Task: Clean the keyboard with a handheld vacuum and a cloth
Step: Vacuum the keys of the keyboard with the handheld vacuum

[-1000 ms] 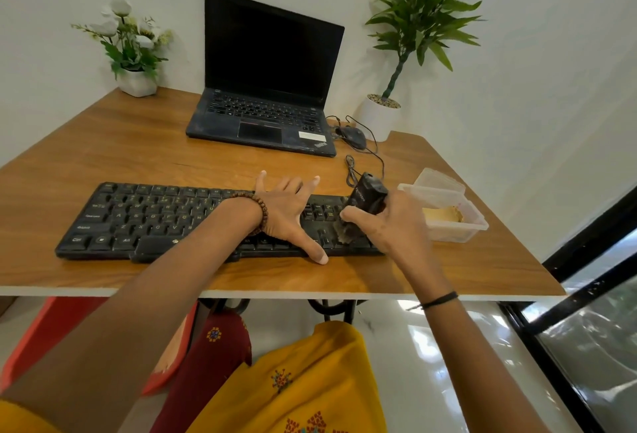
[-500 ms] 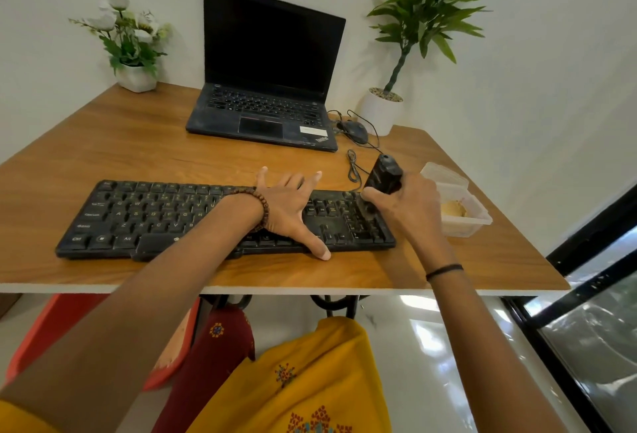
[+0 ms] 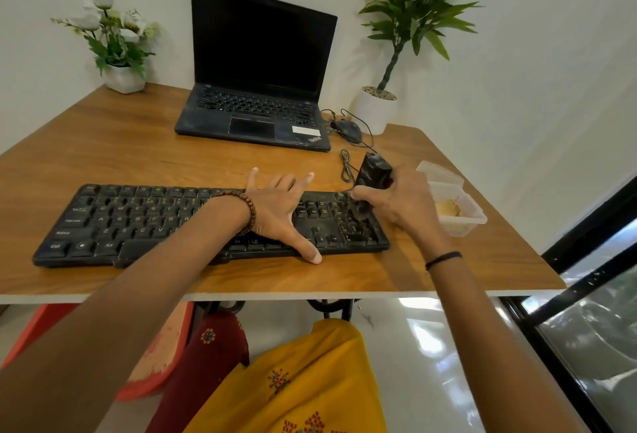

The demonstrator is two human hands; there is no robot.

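A black keyboard (image 3: 144, 222) lies along the near edge of the wooden desk (image 3: 131, 153). My left hand (image 3: 281, 210) lies flat on its right-middle part, fingers spread, thumb at the front edge. My right hand (image 3: 405, 206) grips a small black handheld vacuum (image 3: 372, 170), tilted, with its nozzle on the number pad at the keyboard's right end. A yellowish cloth (image 3: 447, 208) sits inside a clear plastic box (image 3: 463, 224) just right of that hand.
An open black laptop (image 3: 258, 70) stands behind the keyboard, with a mouse (image 3: 349, 130) and loose cable to its right. A white flower pot (image 3: 122, 79) is at the back left, a potted plant (image 3: 377, 110) at the back right. A dark window frame runs along the right.
My right hand has moved the vacuum from the front of the number pad toward its back right. My left hand has stayed on the keyboard.
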